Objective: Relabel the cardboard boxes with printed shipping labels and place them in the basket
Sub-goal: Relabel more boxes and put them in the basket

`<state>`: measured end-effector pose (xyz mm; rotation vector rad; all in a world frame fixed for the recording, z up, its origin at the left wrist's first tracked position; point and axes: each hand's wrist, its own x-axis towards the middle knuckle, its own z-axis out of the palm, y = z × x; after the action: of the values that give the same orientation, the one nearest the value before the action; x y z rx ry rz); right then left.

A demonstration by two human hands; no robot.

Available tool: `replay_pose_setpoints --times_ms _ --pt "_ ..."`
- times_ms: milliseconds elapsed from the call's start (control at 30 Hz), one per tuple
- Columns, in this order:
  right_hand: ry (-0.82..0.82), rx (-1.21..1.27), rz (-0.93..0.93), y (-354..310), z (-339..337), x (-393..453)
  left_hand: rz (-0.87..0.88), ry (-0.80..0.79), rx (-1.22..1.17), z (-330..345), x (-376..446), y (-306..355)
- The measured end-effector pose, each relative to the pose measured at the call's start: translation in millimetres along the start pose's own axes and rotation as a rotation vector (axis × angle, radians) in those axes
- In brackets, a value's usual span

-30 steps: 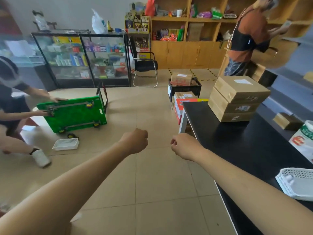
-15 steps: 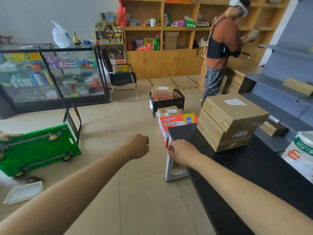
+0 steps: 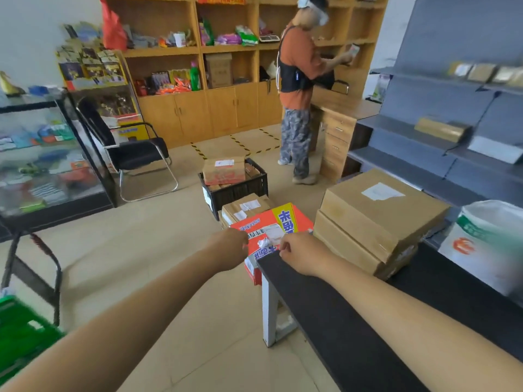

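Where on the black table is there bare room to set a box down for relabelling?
The black table is bare on its near stretch, between the right hand, the stacked brown boxes and the white bag. Its far end is crowded by that stack and bag. The floor by the black crate is packed with boxes.

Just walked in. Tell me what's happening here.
A person is reaching both arms forward. The left hand and right hand are curled into fists and hold nothing, hovering near a red box beside the black table. Two stacked cardboard boxes sit on that table. Further off, a black basket on the floor already holds a labelled box. Another person stands at the shelves.
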<state>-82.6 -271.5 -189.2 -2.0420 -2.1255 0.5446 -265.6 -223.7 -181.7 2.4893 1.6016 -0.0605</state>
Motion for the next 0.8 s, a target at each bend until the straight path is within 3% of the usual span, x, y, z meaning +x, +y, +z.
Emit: replay_pose_setpoints --times_ms 167,400,800 --pt "0.026 -0.016 0.166 12.3 -17.3 58.3 0.194 -0.027 0.065 -18.0 104.4 -8.3" --pt "0.174 0.021 0.402 46.9 -48.0 88.1 0.535 -0.030 0.041 -29.3 195.5 65.0" --pt "0.504 0.105 0.814 197.1 -90.0 44.5 0.743 -0.101 -0.011 -24.9 296.4 190.8"
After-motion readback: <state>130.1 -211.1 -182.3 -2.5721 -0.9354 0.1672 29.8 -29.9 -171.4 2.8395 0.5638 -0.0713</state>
